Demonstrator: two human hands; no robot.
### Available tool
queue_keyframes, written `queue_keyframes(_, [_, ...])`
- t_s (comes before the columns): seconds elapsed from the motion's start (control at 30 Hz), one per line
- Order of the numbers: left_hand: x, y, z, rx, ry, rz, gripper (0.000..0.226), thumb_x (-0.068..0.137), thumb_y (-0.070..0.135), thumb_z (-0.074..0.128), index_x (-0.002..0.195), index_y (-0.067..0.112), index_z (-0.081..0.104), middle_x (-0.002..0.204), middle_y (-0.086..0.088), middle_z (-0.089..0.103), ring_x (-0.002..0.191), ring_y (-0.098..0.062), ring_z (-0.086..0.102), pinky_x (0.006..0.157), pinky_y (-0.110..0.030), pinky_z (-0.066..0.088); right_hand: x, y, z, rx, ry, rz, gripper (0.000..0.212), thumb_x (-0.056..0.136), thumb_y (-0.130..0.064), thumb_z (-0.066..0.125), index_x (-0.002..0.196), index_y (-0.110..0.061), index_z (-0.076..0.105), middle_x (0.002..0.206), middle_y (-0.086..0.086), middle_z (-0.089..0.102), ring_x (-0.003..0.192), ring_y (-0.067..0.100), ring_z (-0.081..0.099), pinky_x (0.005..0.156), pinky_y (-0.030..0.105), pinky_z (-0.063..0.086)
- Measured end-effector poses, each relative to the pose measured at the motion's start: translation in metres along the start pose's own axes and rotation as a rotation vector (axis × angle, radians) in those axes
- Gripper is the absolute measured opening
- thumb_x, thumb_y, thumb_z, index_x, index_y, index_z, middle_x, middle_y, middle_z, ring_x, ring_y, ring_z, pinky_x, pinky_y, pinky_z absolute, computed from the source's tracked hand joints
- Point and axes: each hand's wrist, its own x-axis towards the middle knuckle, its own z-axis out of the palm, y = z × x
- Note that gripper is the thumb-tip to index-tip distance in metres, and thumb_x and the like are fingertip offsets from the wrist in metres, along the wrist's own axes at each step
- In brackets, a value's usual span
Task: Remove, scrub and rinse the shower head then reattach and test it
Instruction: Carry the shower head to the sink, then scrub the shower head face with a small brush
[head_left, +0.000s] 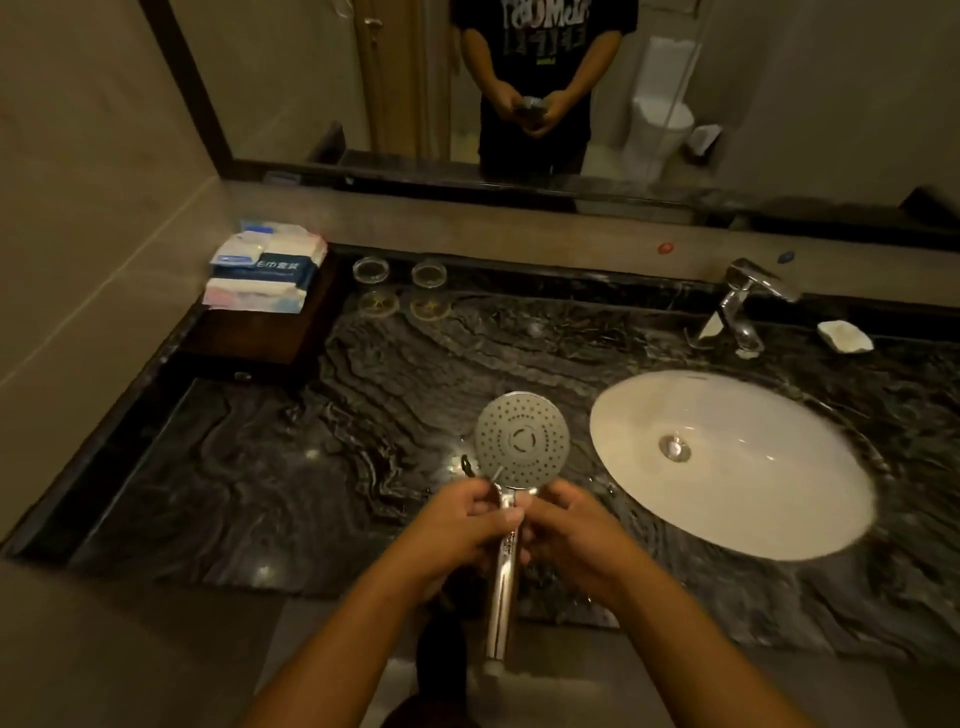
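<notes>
Our left fingers curl round the neck of the chrome handle and our right fingers pinch it from the other side. So the left hand and right hand together hold the shower head upright, nozzle face toward us, over the front of the dark marbled desk, just left of the white oval basin. Behind the basin stands a chrome tap with a soap dish beside it, and wrapped packets are stacked at the far left corner.
</notes>
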Motion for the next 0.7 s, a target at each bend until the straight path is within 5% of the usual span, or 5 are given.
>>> queue_keyframes(0.17, [0.048, 0.01, -0.042, -0.004, -0.028, -0.085, 0.026, 0.092, 0.008, 0.062, 0.118, 0.01, 0.06, 0.095, -0.016, 0.075, 0.082, -0.033, 0.073, 0.069, -0.036, 0.06, 0.063, -0.016, 0.002, -0.115, 0.107, 0.022, 0.033, 0.089, 0.0, 0.066, 0.121, -0.007, 0.062, 0.114, 0.018, 0.071, 0.087, 0.029, 0.071, 0.071, 0.039, 0.059])
queue_keyframes(0.3, [0.065, 0.006, -0.063, -0.1, 0.062, -0.153, 0.024, 0.093, 0.007, 0.061, 0.116, 0.004, 0.057, 0.093, -0.02, 0.074, 0.078, -0.031, 0.073, 0.058, -0.03, 0.057, 0.097, -0.027, -0.003, -0.244, 0.194, 0.062, 0.023, 0.091, -0.004, 0.065, 0.114, -0.006, 0.063, 0.108, 0.021, 0.07, 0.089, 0.027, 0.069, 0.08, 0.042, 0.059])
queue_keyframes(0.47, [0.081, -0.006, -0.086, -0.182, 0.151, -0.198, 0.02, 0.092, 0.004, 0.059, 0.112, 0.002, 0.056, 0.092, -0.02, 0.075, 0.079, -0.033, 0.073, 0.071, -0.041, 0.061, 0.152, -0.033, -0.012, -0.294, 0.429, 0.099, 0.006, 0.094, -0.006, 0.06, 0.099, -0.007, 0.061, 0.09, 0.019, 0.069, 0.078, 0.03, 0.063, 0.067, 0.039, 0.053])
queue_keyframes(0.7, [0.08, -0.012, -0.099, -0.236, 0.226, -0.213, 0.023, 0.091, 0.004, 0.06, 0.114, 0.004, 0.057, 0.094, -0.02, 0.075, 0.081, -0.033, 0.073, 0.071, -0.039, 0.059, 0.209, -0.007, -0.02, -1.027, 0.483, 0.163, 0.033, 0.089, -0.047, 0.065, 0.097, -0.017, 0.053, 0.092, 0.007, 0.067, 0.089, 0.028, 0.066, 0.078, 0.043, 0.055])
